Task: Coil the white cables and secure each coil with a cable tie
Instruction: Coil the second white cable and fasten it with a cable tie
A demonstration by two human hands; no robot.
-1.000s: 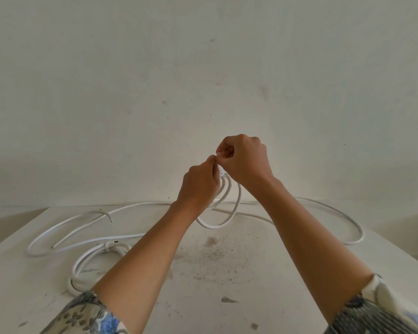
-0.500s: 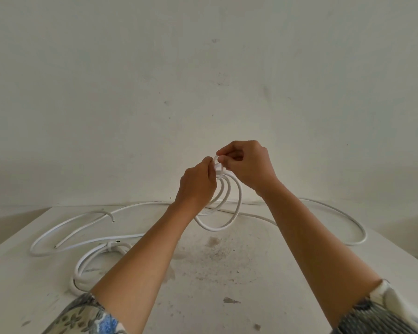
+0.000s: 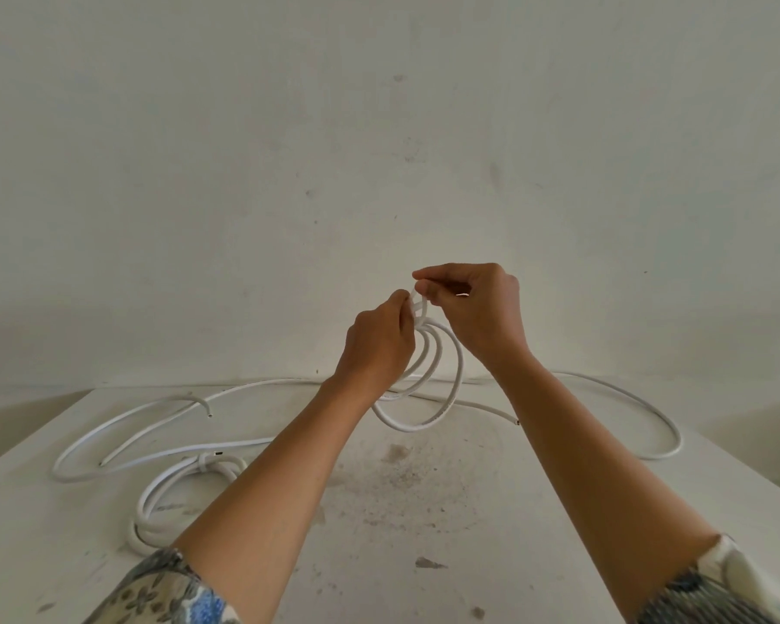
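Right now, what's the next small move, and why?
Probably pull the cable tie snug with the right hand while the left hand holds the coil. The coil's loops hang gathered at the left hand, and the right hand pinches the tie there; whether it has locked is hidden.

No legible text, label, brand, number or sign anywhere in frame. Jacket of the thin white round plastic cable coil [image 3: 461, 364], held up at centre of frame, looked over: no print readable at this size.
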